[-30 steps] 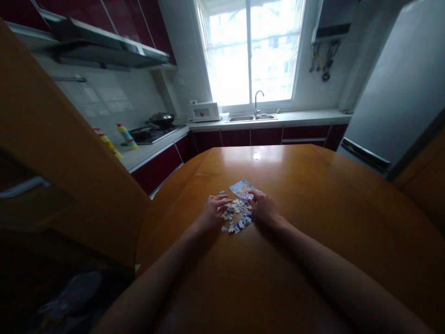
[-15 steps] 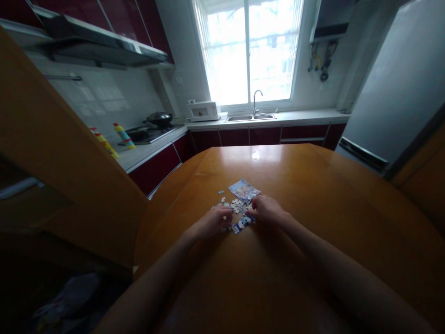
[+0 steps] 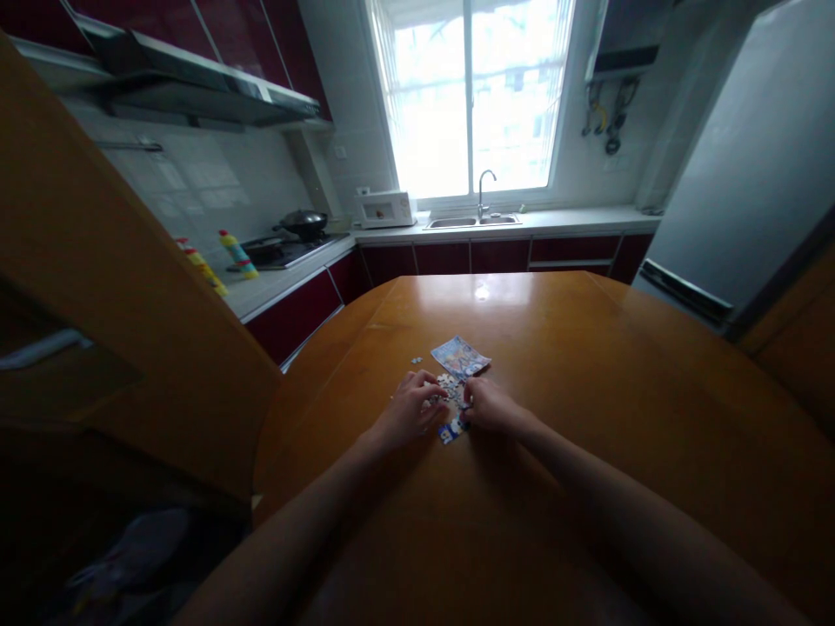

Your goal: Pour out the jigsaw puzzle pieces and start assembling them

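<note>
Now, nearside of the picture sheet point(image 3: 460, 357), the left hand point(image 3: 416, 403) arches open over puzzle pieces point(image 3: 449, 381); the right hand point(image 3: 484, 403) curls by the blue strip point(image 3: 450, 431), grip unclear. Light fingertips should serve best!

We see daylight pouring from the window point(image 3: 427, 113) ahead, its panes nearly washed out to white. The far part of the table point(image 3: 587, 348) carries a pale glare with one hot spot, while its near part sinks into shadow and the lower left corner goes almost black. Toward the edges, we notice the fridge point(image 3: 731, 165) and cupboards point(image 3: 244, 43) leaning and stretched; the puzzle pieces point(image 3: 448, 381) look small and soft.
</note>
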A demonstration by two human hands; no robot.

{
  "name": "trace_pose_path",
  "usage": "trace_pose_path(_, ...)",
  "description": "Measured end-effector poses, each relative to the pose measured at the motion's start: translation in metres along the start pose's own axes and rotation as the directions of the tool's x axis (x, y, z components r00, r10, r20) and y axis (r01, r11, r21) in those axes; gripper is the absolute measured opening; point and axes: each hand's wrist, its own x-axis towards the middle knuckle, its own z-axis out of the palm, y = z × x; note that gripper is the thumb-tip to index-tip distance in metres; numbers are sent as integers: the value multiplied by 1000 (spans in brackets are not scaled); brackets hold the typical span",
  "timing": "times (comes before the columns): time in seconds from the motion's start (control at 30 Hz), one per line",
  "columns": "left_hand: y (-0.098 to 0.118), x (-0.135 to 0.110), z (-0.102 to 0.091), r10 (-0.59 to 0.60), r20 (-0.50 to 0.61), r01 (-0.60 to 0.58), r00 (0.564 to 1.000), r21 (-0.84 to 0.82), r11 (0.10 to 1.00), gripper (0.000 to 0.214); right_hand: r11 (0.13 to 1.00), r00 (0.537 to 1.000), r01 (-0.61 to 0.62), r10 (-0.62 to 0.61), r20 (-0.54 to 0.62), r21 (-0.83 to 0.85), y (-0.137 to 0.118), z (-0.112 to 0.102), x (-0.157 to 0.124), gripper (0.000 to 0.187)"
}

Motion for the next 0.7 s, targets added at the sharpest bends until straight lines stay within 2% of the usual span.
trace_pose_path(0.13,15,1,13,13,64,-13,998,0,1000,15,994,998,55,-55,-8,97,6,4,5,10)
trace_pose_path(0.27,17,4,19,-60,19,61,998,-67,996,10,966,992,123,-125,-8,226,11,3,10,3)
trace_pose_path(0.43,13,8,21,-219,-36,199,975,-297,934,15,895,977,203,-211,-23,397,12,5,19,5)
trace_pose_path(0.57,11,9,24,-254,-69,205,965,-412,888,22,849,975,216,-210,-68,481,17,14,28,13)
trace_pose_path(0.7,10,9,28,-258,-22,202,966,-561,803,28,821,978,209,-187,-96,531,23,21,31,22)
